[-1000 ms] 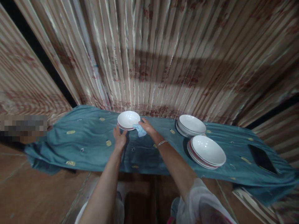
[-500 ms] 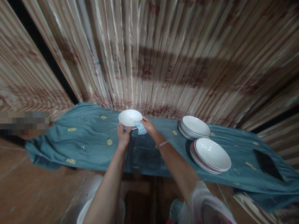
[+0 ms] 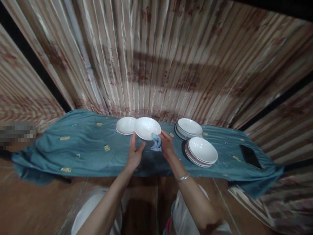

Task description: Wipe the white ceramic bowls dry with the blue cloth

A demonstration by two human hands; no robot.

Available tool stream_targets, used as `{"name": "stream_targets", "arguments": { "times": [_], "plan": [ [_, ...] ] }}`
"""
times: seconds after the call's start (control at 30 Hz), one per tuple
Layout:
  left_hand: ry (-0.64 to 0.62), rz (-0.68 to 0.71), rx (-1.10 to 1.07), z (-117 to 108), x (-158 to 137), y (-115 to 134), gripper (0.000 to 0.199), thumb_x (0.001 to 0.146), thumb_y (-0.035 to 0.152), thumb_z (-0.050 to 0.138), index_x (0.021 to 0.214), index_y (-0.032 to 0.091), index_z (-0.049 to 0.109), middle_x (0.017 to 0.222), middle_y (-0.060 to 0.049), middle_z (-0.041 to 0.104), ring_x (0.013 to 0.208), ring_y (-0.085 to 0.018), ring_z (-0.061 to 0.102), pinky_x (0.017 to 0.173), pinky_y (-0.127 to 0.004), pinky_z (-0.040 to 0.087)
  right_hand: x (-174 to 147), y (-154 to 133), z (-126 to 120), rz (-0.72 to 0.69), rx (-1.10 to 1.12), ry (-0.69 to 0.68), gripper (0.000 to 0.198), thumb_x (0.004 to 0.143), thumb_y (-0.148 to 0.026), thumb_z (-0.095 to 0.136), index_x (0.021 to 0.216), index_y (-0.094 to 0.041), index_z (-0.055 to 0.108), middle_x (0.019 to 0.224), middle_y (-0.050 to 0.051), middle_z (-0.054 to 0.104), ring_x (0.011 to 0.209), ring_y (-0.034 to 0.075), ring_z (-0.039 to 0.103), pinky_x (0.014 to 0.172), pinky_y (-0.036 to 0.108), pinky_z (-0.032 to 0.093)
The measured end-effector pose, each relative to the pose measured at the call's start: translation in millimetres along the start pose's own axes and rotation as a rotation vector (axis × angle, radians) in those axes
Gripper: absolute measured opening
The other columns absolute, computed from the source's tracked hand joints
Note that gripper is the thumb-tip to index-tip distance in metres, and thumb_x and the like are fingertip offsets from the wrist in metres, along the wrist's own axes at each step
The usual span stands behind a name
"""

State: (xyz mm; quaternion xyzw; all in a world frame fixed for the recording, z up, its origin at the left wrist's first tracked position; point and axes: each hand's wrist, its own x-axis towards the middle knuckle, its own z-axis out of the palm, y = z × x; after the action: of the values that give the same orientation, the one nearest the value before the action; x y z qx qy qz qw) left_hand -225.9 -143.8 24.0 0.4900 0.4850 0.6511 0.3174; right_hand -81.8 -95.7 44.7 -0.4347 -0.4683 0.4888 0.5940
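Note:
A white bowl is held up, tilted toward me, between my two hands. My left hand supports its lower left edge, fingers behind the rim and thumb apart in front. My right hand is closed at the bowl's right rim with a crumpled light-blue cloth pinched in it; the cloth touches the lower right of the bowl. Just left of it, partly covered by the held bowl, another white bowl with a reddish edge stands on the table.
Two stacks of white bowls, one farther back and one nearer, stand to the right on the teal cloth-covered table. A dark phone lies at the right end. A striped curtain hangs behind. At far left a person's head shows, blurred out.
The held bowl now shows separately to the right of the bowl on the table; before, only one bowl outline showed there. Both hands moved right with it. The view has shifted slightly.

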Motion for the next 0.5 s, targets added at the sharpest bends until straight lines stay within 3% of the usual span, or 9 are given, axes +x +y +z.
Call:
{"name": "stream_targets", "arguments": {
  "times": [0.17,0.3,0.5],
  "plan": [
    [0.02,-0.157,-0.167,12.8,-25.9,-11.1,0.053,0.074,0.032,0.067,0.124,0.025,0.052,0.138,-0.007,0.053,0.133,-0.023,0.044,0.113,-0.04,0.029,-36.6,26.4,-21.4,0.05,0.031,0.185,0.033,0.068,-0.035,0.059,0.091,-0.016,0.071,0.081,0.003,0.071,0.067,0.016,0.062,0.061,0.028,0.051],
    [0.092,-0.312,-0.258,15.6,-33.0,-25.7,0.044,0.07,0.03,0.067,0.111,0.024,0.053,0.125,-0.008,0.062,0.121,-0.023,0.054,0.106,-0.04,0.037,-49.3,43.0,-22.9,0.063,0.033,0.204,0.031,0.067,-0.034,0.059,0.089,-0.015,0.071,0.079,0.005,0.072,0.067,0.018,0.063,0.06,0.029,0.052],
    [0.166,-0.427,-0.359,13.0,-36.0,-31.3,0.039,0.065,0.025,0.066,0.1,0.024,0.049,0.107,-0.005,0.068,0.108,-0.021,0.062,0.102,-0.042,0.04,-58.7,61.5,-23.1,0.067,-0.027,0.212,0.034,0.065,-0.035,0.062,0.094,-0.019,0.071,0.086,0.004,0.074,0.079,0.021,0.068,0.075,0.036,0.055]
  ]
}}
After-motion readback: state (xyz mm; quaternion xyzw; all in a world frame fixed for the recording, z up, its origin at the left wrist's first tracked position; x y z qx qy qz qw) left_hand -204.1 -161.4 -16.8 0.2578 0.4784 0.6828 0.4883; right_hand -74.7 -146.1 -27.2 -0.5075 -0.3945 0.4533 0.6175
